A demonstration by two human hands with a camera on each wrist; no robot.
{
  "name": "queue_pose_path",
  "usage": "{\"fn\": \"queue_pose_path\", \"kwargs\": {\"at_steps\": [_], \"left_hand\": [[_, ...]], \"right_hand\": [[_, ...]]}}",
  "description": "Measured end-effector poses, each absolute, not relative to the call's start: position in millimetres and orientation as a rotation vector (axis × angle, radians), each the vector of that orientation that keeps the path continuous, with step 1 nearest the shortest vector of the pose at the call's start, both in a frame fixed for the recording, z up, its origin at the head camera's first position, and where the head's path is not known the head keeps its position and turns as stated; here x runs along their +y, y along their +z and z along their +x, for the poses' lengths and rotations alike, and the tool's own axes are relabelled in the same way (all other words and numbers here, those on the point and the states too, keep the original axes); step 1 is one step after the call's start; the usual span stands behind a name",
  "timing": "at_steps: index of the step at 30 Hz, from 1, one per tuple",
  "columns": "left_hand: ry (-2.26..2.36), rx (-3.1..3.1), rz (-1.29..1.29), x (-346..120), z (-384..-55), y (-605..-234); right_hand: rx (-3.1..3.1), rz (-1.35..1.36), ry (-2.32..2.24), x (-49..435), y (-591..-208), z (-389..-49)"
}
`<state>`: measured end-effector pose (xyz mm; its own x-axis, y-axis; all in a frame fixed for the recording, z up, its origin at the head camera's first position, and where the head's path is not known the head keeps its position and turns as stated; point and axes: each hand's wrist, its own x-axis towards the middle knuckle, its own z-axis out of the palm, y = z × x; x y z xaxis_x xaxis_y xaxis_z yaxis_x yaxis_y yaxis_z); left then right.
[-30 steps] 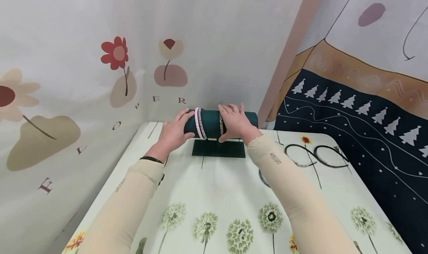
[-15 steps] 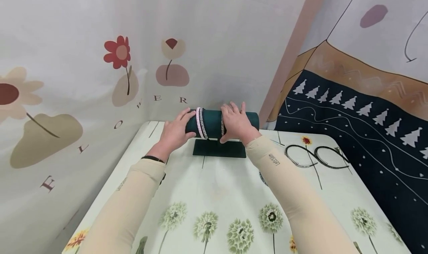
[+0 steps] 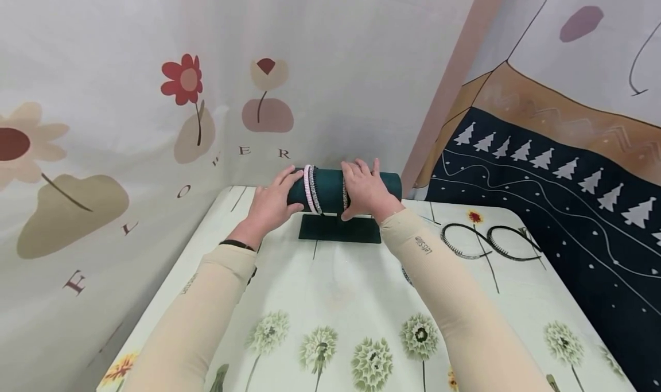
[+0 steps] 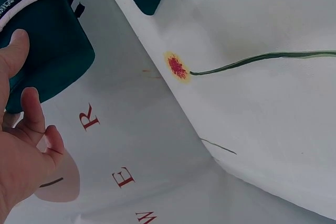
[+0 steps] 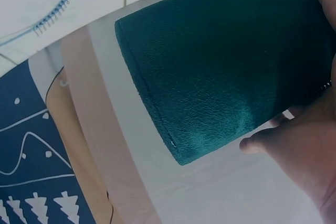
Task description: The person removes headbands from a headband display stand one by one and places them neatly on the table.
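A dark green velvet roll-shaped display stand stands on the table, with a flat base under it. My left hand grips its left end, the thumb in front and the fingers over the top and behind. Beside that hand, a pink headband and a glittery silver-black headband sit round the roll, side by side. Right of the middle, my right hand holds another glittery headband on the roll, thumb low at the front, fingers over the top. Behind the roll, its fingers show partly in the right wrist view.
Two dark toothed headbands, a nearer one and a farther one, lie on the flower-print tablecloth at the right. Another headband is mostly hidden under my right sleeve. A printed curtain hangs close behind the stand.
The head view has shifted slightly. Both hands keep nearly the same places on the stand; the right fingers lifted a little half a second ago and are lower now.
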<state>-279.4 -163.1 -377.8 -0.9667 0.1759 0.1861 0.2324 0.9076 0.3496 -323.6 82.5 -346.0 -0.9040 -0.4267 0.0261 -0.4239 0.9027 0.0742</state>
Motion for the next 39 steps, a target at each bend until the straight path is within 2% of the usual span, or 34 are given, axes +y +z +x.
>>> {"fn": "queue_pose_path", "kwargs": {"at_steps": [11, 28, 39], "left_hand": [[-0.566, -2.915, -0.311, -163, -280, -379], [-0.568, -2.908, -0.309, -164, -277, -381], [-0.567, -2.918, -0.299, -162, -276, -380]], "right_hand": [[-2.994, 0.632, -0.225, 79, -341, -316], [-2.974, 0.838, 0.075, 98, -324, -319], [-3.023, 0.867, 0.235, 94, -333, -326]]}}
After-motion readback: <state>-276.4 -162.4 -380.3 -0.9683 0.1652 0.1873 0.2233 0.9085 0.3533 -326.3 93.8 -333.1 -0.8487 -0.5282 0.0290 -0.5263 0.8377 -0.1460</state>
